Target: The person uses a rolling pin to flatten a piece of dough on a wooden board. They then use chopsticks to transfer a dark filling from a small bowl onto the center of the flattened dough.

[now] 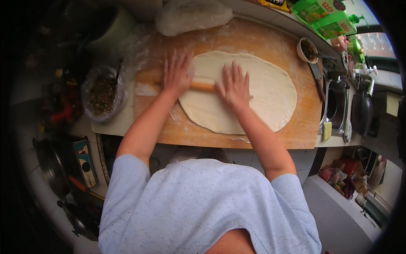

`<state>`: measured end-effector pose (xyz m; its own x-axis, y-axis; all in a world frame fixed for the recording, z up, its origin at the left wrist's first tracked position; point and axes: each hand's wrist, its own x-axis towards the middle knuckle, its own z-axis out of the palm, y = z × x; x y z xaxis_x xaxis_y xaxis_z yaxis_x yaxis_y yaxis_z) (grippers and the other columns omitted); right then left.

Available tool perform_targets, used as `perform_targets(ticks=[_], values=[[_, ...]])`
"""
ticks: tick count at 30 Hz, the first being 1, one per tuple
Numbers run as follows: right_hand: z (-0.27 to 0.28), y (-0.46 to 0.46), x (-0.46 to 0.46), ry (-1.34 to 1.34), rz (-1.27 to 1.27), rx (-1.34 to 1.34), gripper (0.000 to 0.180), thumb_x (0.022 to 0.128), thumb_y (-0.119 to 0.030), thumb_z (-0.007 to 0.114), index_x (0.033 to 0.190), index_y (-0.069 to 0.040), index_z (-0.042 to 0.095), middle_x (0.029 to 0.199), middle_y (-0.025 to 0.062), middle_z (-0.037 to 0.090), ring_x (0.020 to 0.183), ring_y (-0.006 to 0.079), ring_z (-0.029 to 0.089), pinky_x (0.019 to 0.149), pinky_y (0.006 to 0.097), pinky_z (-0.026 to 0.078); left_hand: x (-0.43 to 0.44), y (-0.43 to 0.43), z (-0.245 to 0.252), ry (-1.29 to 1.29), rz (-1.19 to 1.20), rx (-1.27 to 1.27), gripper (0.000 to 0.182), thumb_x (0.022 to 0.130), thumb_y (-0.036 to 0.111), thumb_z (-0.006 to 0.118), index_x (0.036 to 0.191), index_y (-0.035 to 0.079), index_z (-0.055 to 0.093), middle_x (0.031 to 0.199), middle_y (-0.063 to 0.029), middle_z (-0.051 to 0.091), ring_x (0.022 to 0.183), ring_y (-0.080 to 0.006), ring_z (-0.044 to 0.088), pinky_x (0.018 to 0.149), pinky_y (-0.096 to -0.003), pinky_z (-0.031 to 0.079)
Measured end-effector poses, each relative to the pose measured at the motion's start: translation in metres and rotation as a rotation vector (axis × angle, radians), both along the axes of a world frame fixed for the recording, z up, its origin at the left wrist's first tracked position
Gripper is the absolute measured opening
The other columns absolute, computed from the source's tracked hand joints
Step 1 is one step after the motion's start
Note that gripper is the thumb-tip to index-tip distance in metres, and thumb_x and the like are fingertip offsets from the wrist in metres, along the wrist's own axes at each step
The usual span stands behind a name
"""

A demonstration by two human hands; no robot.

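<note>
A large oval sheet of dough (269,95) lies on a floured wooden board (285,143). Across its left part runs a wooden rolling pin (204,86). My left hand (178,71) rests flat on the pin near the dough's left edge, fingers extended and slightly blurred. My right hand (235,85) lies flat over the pin's other part, above the dough, fingers spread. Neither hand wraps its fingers round the pin.
Left of the board is a plastic-lined bowl of chopped filling (103,95). A plastic bag (193,16) lies behind. At right are a small white bowl (306,50), a knife (318,82), a sink (336,104) and a yellow sponge (327,131).
</note>
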<state>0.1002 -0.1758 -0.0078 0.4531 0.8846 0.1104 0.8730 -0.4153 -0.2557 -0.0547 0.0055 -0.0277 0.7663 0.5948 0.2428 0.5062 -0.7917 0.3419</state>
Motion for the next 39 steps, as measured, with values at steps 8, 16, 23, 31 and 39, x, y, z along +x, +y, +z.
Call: perform_targets(ticks=[8, 16, 23, 31, 39], values=[[0.042, -0.125, -0.098, 0.288, 0.324, -0.138, 0.074, 0.099, -0.039, 0.057, 0.156, -0.002, 0.030, 0.163, 0.0173, 0.029, 0.150, 0.0345, 0.029, 0.123, 0.0491, 0.021, -0.168, -0.126, 0.053, 0.318, -0.243, -0.271, 0.064, 0.097, 0.030, 0.057, 0.156, 0.015, 0.037, 0.165, -0.0042, 0.030, 0.151, -0.0280, 0.027, 0.123, -0.0533, 0.017], [0.029, -0.101, -0.076, 0.192, 0.188, -0.127, 0.073, 0.098, -0.040, 0.057, 0.156, -0.003, 0.031, 0.163, 0.0168, 0.029, 0.152, 0.0347, 0.025, 0.123, 0.0521, 0.016, -0.129, -0.097, 0.039, 0.148, -0.126, -0.109, 0.055, 0.093, 0.030, 0.065, 0.145, 0.018, 0.052, 0.155, -0.0036, 0.045, 0.142, -0.0281, 0.040, 0.118, -0.0518, 0.026], [0.042, -0.132, -0.100, 0.279, 0.285, -0.156, 0.074, 0.097, -0.038, 0.059, 0.158, -0.006, 0.029, 0.165, 0.0138, 0.026, 0.153, 0.0322, 0.023, 0.124, 0.0539, 0.014, -0.170, -0.117, 0.046, 0.077, -0.190, -0.252, 0.050, 0.083, 0.021, 0.077, 0.132, 0.023, 0.064, 0.123, -0.0007, 0.057, 0.117, -0.0231, 0.055, 0.104, -0.0446, 0.038], [0.010, -0.010, -0.002, 0.061, 0.106, -0.013, 0.069, 0.101, -0.039, 0.050, 0.159, -0.008, 0.029, 0.164, 0.0137, 0.030, 0.152, 0.0329, 0.025, 0.123, 0.0540, 0.013, -0.070, -0.071, 0.014, -0.019, 0.096, 0.085, 0.039, 0.096, 0.034, 0.062, 0.133, 0.024, 0.063, 0.135, -0.0048, 0.057, 0.124, -0.0316, 0.051, 0.107, -0.0490, 0.036], [-0.015, 0.149, 0.054, 0.028, -0.007, 0.080, 0.061, 0.101, -0.046, 0.047, 0.150, -0.011, 0.045, 0.158, 0.0158, 0.040, 0.150, 0.0345, 0.029, 0.123, 0.0549, 0.016, -0.002, 0.043, -0.007, 0.083, 0.472, -0.108, 0.035, 0.100, 0.036, 0.056, 0.133, 0.026, 0.061, 0.138, -0.0043, 0.057, 0.128, -0.0325, 0.051, 0.106, -0.0511, 0.037]])
